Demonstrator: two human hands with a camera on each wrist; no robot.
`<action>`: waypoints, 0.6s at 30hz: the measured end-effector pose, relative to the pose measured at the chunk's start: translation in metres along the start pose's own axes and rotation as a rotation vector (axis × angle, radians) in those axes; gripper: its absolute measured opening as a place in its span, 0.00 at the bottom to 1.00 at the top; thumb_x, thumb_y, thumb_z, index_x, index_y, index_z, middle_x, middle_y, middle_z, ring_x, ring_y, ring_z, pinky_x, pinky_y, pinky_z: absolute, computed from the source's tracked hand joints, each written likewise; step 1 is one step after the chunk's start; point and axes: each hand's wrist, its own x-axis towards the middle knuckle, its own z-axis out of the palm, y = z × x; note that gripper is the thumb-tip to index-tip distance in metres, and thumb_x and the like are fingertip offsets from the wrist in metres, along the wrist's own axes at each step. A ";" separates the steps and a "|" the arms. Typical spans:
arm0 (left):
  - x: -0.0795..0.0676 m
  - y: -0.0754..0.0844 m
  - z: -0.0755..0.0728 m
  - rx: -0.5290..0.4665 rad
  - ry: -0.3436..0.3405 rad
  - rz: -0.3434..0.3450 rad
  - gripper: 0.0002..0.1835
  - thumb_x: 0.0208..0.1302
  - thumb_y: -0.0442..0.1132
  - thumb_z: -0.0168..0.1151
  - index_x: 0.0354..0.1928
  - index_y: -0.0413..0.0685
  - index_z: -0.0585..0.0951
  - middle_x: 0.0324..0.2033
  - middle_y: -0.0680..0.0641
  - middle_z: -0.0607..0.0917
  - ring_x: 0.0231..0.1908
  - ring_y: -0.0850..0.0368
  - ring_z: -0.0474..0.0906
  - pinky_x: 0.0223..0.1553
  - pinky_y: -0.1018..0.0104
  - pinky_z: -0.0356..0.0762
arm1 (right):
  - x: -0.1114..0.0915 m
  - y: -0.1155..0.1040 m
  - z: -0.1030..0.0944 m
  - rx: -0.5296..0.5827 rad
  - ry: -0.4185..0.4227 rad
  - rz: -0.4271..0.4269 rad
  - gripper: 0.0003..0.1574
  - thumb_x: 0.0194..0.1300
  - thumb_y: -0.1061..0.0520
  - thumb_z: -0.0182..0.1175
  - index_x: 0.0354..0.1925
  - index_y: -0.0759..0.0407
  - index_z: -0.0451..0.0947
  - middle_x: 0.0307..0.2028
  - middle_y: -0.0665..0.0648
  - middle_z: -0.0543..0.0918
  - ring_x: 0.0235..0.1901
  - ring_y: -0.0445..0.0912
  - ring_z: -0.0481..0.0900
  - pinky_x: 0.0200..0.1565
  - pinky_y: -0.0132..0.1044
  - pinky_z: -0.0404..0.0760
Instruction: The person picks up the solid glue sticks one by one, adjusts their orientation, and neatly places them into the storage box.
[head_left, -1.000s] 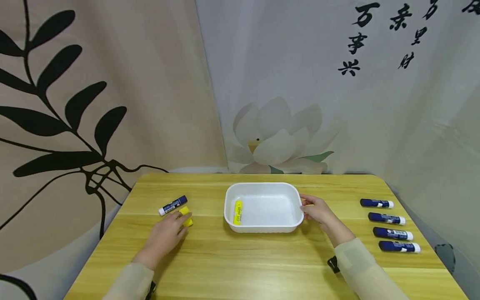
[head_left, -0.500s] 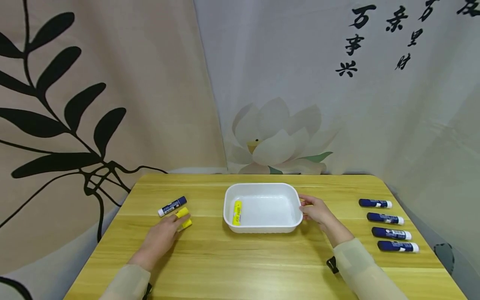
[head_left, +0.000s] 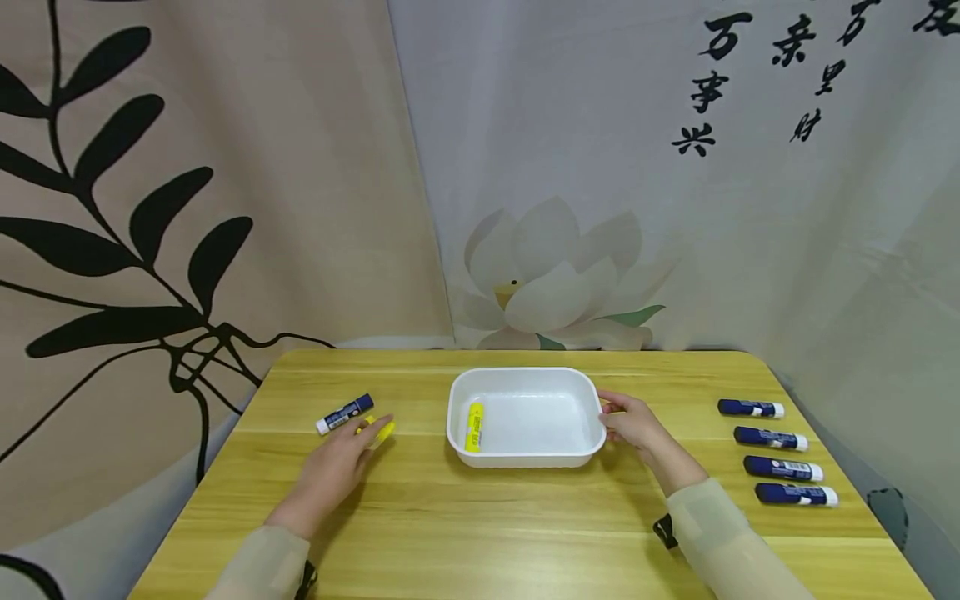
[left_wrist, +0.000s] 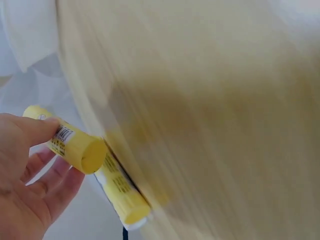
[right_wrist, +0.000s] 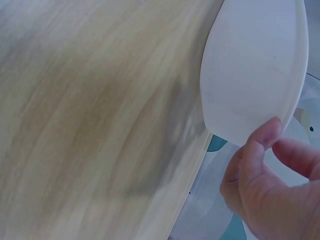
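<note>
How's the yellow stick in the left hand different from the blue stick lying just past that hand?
Colour: the yellow stick is yellow at the end too, but the blue stick is dark blue with a white end.
Where they are: the yellow stick is held by the left hand, while the blue stick lies on the table.
Same: both are tube-shaped and have printing on them.

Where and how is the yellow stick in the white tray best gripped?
Probably its middle, pinched across the width from above: the yellow stick lies roughly front to back inside the white tray, whose raised walls would hinder a low sideways approach.
</note>
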 end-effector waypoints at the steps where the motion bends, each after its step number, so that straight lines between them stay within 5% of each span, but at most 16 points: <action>1: 0.001 0.002 -0.001 -0.028 0.005 -0.012 0.36 0.57 0.33 0.67 0.67 0.63 0.67 0.51 0.40 0.78 0.41 0.48 0.80 0.27 0.63 0.80 | 0.000 0.000 0.000 -0.001 -0.001 0.000 0.32 0.66 0.68 0.52 0.67 0.66 0.61 0.44 0.61 0.70 0.32 0.46 0.73 0.40 0.42 0.80; 10: 0.022 0.021 -0.009 -0.429 -0.037 -0.222 0.33 0.61 0.32 0.63 0.67 0.55 0.64 0.45 0.44 0.75 0.42 0.50 0.75 0.36 0.62 0.78 | -0.001 -0.001 0.000 -0.001 0.000 -0.005 0.31 0.66 0.68 0.52 0.67 0.66 0.61 0.43 0.61 0.70 0.31 0.45 0.73 0.39 0.40 0.81; 18: 0.042 0.038 -0.014 -0.638 -0.004 -0.317 0.33 0.61 0.30 0.62 0.66 0.51 0.61 0.43 0.42 0.72 0.40 0.50 0.74 0.31 0.66 0.76 | -0.001 -0.001 0.000 0.010 -0.001 0.004 0.31 0.67 0.67 0.51 0.67 0.66 0.61 0.43 0.60 0.70 0.31 0.45 0.73 0.38 0.39 0.81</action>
